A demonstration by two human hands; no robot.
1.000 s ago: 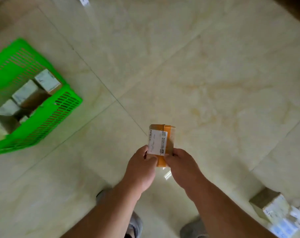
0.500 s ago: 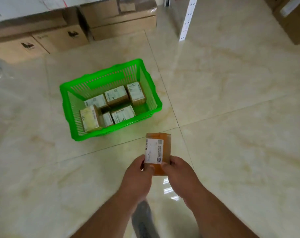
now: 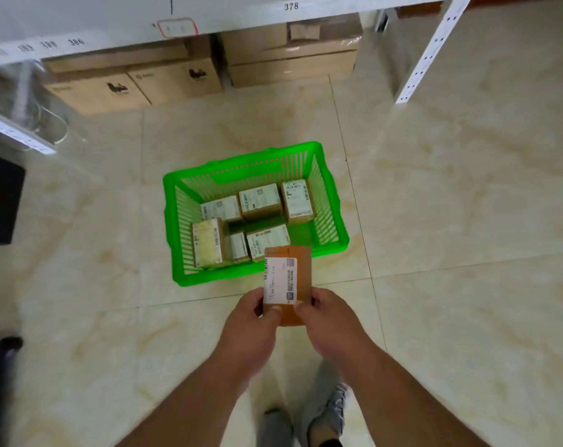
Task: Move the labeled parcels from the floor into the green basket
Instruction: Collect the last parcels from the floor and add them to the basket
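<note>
— Hands?
— Left hand (image 3: 253,327) and right hand (image 3: 330,324) both pinch the parcel (image 3: 288,283), thumbs on its near face (label upward), fingers curled round its sides.
— Beyond the fingertips?
— The green basket (image 3: 335,208) on the floor (image 3: 467,221), six labelled parcels inside; cartons (image 3: 177,79) under shelving farther off.

Both hands, left (image 3: 252,330) and right (image 3: 333,327), grip a labeled parcel (image 3: 288,285) above a green basket (image 3: 257,162) of parcels (image 3: 260,201).
</note>
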